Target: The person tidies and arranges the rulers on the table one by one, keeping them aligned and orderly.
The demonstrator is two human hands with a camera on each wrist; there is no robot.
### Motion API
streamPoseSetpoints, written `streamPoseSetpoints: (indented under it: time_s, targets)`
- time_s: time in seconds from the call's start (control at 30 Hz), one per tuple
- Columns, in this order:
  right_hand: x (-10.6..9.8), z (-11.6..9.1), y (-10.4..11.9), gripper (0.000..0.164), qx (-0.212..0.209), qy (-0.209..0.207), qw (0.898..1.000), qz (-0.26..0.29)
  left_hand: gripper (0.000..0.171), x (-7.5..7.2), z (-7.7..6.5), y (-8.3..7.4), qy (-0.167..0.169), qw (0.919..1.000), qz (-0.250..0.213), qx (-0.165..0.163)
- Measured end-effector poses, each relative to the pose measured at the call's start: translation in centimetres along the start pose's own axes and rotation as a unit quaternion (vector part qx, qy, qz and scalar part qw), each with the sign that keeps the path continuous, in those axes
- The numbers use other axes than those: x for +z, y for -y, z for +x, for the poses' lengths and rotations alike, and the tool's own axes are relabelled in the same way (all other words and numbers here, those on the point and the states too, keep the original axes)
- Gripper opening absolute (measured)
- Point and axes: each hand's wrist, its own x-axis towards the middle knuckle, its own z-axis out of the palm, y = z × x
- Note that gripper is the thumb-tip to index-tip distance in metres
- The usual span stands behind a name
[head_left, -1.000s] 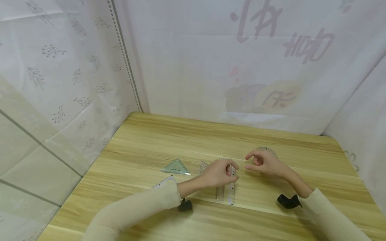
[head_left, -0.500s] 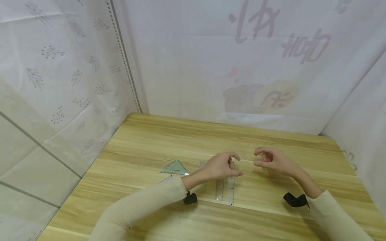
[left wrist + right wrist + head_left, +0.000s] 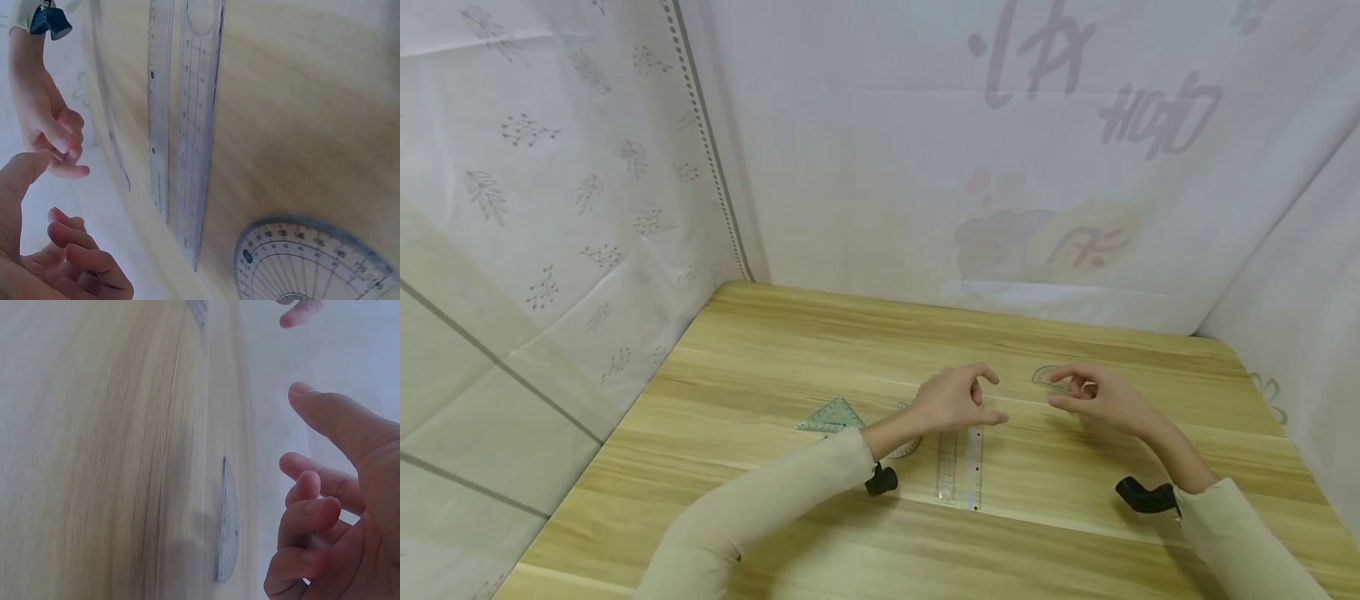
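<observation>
My left hand point(image 3: 955, 400) hovers above the far ends of two clear rulers, a left ruler point(image 3: 947, 477) and a right ruler point(image 3: 974, 475). Its thumb and index finger stand apart, with nothing visible between them. To the right, my right hand point(image 3: 1101, 400) is raised in a similar loose curve, also holding nothing visible. Just beyond its fingertips lies a clear half-round protractor point(image 3: 1047, 377), also seen flat on the wood in the right wrist view. Another protractor point(image 3: 306, 265) lies beside the rulers, partly hidden by my left forearm in the head view.
A green triangular set square point(image 3: 832, 416) lies left of the left forearm. A black wrist device point(image 3: 882, 481) hangs under the left sleeve, and a second black device point(image 3: 1144, 497) under the right. Patterned cloth point(image 3: 865, 167) hangs behind the wooden table point(image 3: 820, 325).
Both hands have drifted right, the left one also slightly away from me, and the gap between them has widened. The far protractor now shows more fully. The rulers have stayed put.
</observation>
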Motion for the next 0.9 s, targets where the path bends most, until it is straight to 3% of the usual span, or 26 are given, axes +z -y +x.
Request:
streamPoseSetpoints:
  time_s: [0.27, 0.67, 0.9]
  targets:
    - [-0.9, -0.7, -0.8, 0.034, 0.033, 0.004, 0.999, 0.01, 0.057, -0.3, 0.9, -0.4, -0.007, 0.9999, 0.009, -0.009]
    - [-1.8, -1.1, -1.1, 0.038, 0.051, -0.008, 0.999, 0.006, 0.06, -0.2, 2.4, -0.9, -0.018, 0.9998, 0.0, 0.0]
    - [-2.1, -1.4, -1.5, 0.037, 0.055, -0.017, 0.998, 0.001, 0.058, 0.2, 3.5, -1.2, -0.025, 0.9996, -0.002, -0.01]
